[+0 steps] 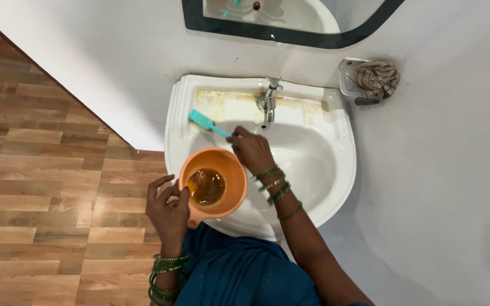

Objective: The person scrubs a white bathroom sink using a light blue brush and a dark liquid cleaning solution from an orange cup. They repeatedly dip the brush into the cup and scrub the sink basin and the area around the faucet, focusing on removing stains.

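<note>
Left hand (168, 209) grips orange mug (212, 184); right hand (250, 148) clasps teal brush (206, 122).

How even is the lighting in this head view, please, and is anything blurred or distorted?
Head view: soft, even light, with faint shadow right of the sink; mild glare on its wet basin; the left hand, orange mug and right hand with the teal brush look sharp; the wide lens tilts the wall edges.
</note>
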